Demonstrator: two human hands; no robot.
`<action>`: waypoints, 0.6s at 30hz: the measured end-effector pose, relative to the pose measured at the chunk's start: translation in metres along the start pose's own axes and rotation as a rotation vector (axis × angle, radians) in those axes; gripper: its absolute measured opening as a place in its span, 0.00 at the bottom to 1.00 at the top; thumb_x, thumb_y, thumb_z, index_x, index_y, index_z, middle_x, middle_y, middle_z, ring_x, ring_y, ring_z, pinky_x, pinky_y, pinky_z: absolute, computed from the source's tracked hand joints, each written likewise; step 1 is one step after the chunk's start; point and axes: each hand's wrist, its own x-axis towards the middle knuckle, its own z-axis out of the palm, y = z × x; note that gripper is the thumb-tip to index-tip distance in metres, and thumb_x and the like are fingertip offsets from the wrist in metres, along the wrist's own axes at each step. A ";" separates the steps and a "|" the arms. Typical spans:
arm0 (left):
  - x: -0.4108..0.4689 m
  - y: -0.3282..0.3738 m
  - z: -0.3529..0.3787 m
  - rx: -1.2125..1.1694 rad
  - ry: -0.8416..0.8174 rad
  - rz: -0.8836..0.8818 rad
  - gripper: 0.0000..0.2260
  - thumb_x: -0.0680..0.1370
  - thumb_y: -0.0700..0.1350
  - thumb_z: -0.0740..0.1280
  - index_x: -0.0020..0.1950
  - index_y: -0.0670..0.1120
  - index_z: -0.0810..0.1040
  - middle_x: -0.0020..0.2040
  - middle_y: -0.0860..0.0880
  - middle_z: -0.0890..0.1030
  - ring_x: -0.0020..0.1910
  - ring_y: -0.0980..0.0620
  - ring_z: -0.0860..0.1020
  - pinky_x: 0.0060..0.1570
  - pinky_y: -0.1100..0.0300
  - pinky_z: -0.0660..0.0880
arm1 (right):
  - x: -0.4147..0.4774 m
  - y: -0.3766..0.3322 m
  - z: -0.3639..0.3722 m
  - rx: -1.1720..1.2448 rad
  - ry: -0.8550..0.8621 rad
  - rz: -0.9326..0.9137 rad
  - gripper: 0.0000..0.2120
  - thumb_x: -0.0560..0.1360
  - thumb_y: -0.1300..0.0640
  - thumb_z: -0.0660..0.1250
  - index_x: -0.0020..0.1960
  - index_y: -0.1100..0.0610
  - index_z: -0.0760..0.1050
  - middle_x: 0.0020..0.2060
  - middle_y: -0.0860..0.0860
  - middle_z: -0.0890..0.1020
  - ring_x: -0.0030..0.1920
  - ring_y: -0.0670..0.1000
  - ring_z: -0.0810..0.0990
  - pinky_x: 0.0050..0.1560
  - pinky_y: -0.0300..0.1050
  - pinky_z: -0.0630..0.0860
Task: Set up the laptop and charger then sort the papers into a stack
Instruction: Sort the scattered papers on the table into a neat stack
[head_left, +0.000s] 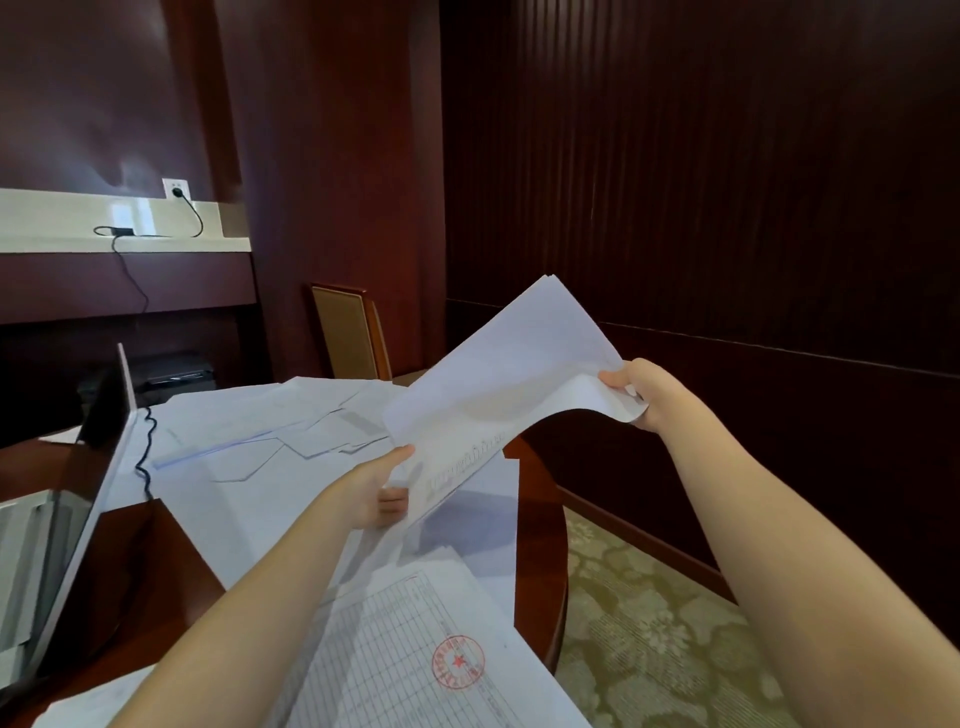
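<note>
— Where was the sheaf (498, 374)?
— Raised between both. The left grip (382, 491) pinched its near corner and the right grip (641, 395) clutched its far edge, so its long axis ran from one to the other.
— And the loose papers (270, 447)?
— Spread on the desk (540, 499) below, nearer the left grip. The laptop (78, 499), left of that, was cut off.
</note>
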 end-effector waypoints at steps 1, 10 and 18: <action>0.001 -0.001 0.003 -0.029 -0.041 0.006 0.15 0.77 0.53 0.65 0.48 0.41 0.69 0.30 0.45 0.73 0.30 0.50 0.68 0.33 0.60 0.66 | 0.000 -0.002 -0.003 -0.004 0.008 -0.009 0.19 0.76 0.67 0.62 0.67 0.63 0.68 0.60 0.60 0.76 0.59 0.60 0.78 0.61 0.56 0.75; 0.001 0.028 0.002 0.030 0.076 0.405 0.17 0.77 0.33 0.63 0.66 0.34 0.70 0.64 0.41 0.74 0.62 0.42 0.74 0.64 0.51 0.69 | -0.007 0.008 -0.001 -0.101 -0.008 -0.028 0.20 0.76 0.67 0.64 0.67 0.61 0.70 0.60 0.58 0.77 0.59 0.60 0.77 0.61 0.59 0.74; -0.017 0.051 -0.024 0.049 0.282 0.635 0.17 0.77 0.34 0.65 0.66 0.38 0.72 0.61 0.42 0.76 0.54 0.50 0.73 0.53 0.59 0.67 | -0.016 0.025 0.043 -0.225 -0.050 -0.173 0.13 0.76 0.71 0.61 0.59 0.64 0.75 0.57 0.59 0.79 0.55 0.59 0.78 0.48 0.49 0.75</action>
